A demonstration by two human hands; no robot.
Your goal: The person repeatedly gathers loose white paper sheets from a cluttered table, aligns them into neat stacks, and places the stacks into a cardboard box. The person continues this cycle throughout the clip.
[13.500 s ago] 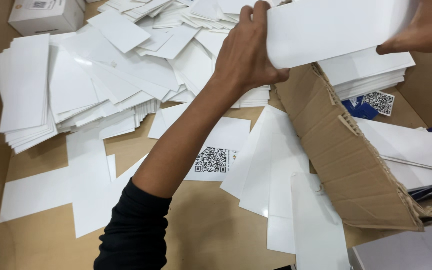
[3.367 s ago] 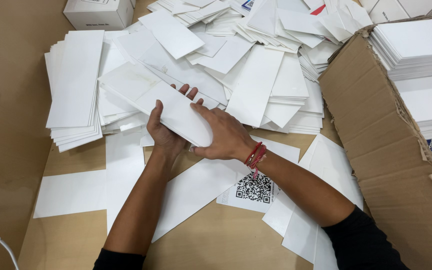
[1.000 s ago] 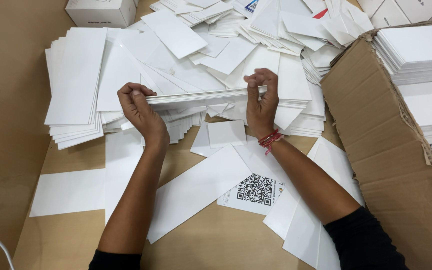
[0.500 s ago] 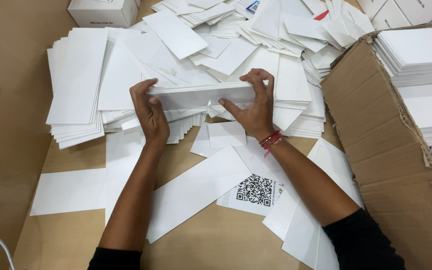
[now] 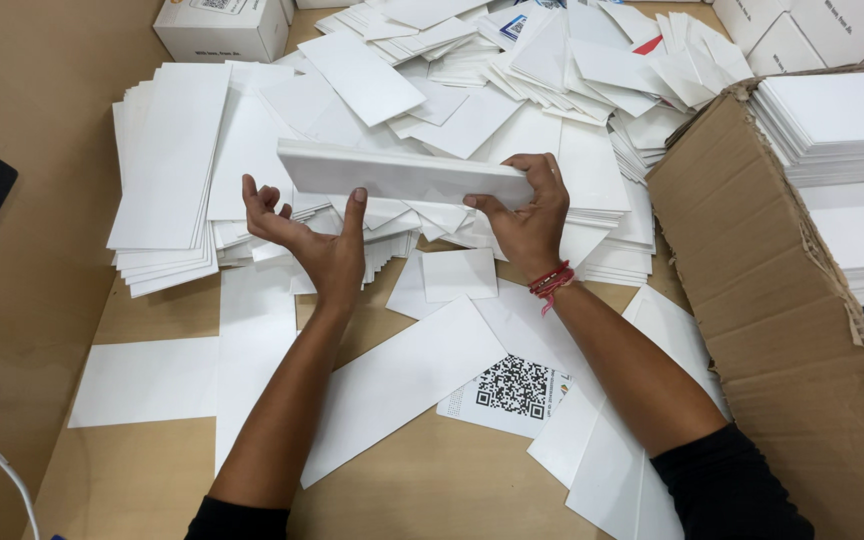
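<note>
We look down at our two bare hands above a tan surface (image 5: 152, 480) strewn with white paper. Between them we hold one long, flat white box blank (image 5: 402, 175), lifted just above the litter and lying roughly level from left to right.

Our right hand (image 5: 527, 210) grips its right end, fingers (image 5: 537, 165) curled over the top edge and thumb pressed beneath, clamped on the blank. A red thread bracelet (image 5: 552, 280) circles that wrist. Our left hand (image 5: 302, 235) is open, fingers spread apart and curled upward; only the thumb tip touches the blank's lower edge near the left end.

Behind the blank lies a loose heap of white blanks (image 5: 512, 70), far too many to count. To the left sits one tidier stack of blanks (image 5: 167, 180), fanned at its lower edge. In front of our hands several long white sheets lie flat and overlapping, and among them is one sheet printed with a square black-and-white code (image 5: 514, 388).

On the right stands one open brown cardboard carton (image 5: 752, 280), its flap torn, with neat white stacks (image 5: 832, 120) inside. One small white box (image 5: 222, 25) rests at the top left, and at least two more white boxes (image 5: 812, 30) show at the top right. Both forearms emerge from black sleeves.
</note>
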